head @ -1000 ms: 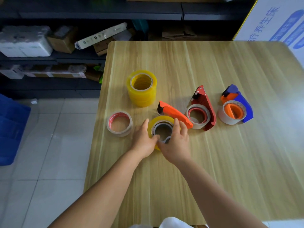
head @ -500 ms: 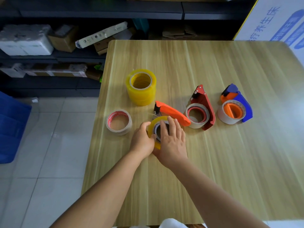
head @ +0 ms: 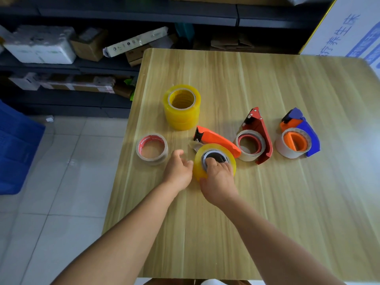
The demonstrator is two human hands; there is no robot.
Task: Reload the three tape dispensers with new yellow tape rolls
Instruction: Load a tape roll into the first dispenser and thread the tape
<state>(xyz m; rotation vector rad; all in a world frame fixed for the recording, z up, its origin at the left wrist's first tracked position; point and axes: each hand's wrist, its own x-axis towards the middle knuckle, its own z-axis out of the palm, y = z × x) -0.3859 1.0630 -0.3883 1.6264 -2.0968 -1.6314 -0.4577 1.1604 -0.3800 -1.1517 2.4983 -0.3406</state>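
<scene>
Gripping the yellow tape roll (head: 216,159) that sits on the orange tape dispenser (head: 218,141), the right hand (head: 219,182) has its fingers curled into the roll's dark core and its thumb against the roll's near rim. The left hand (head: 178,169) lies just beside the roll on its left, fingers loosely curled and holding nothing; whether it touches the roll is hard to tell. A short loose end of tape shows just beyond the roll, near the dispenser's black nose. Farther back stands a stack of yellow tape rolls (head: 182,106), upright on the tabletop (head: 267,212). To the left of the hands lies a nearly spent roll with a red-printed core (head: 152,149), flat on its side. To the right stand the red tape dispenser (head: 259,136) with a pale, thin roll in it, and beyond that the blue and orange tape dispenser (head: 298,138), also carrying a pale roll. The tabletop is light wood grain with rounded corners, and glare brightens its right side. Left of it is a floor of pale tiles (head: 61,182) with a blue crate (head: 16,149) at the edge of view. Behind runs dark shelving (head: 123,15) crowded with cardboard boxes and a white foam package (head: 39,45). A white board with blue print (head: 349,33) stands at the far right.
</scene>
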